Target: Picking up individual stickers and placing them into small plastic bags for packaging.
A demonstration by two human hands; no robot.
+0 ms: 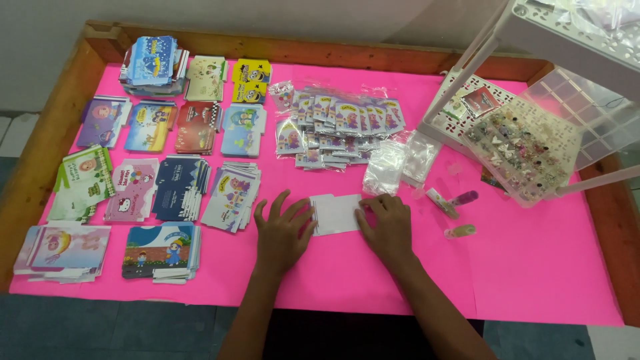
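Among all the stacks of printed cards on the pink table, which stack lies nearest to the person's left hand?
The stack with a pale purple castle design, in the rightmost column, just left of the left hand. The other stacks all lie farther left or farther up the table.

I stand at a wooden-framed table (60,113) covered in bright pink paper (533,267), against a pale grey wall (267,17), a white plastic shelf rack (573,27) at its right, grey floor (100,327) below.

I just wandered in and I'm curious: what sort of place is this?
Probably a small craft or packing workbench. Stacks of printed card packets cover a pink-papered table, filled plastic sleeves pile up behind, and a clear compartment box of small trinkets sits at right. Both hands press a white card.
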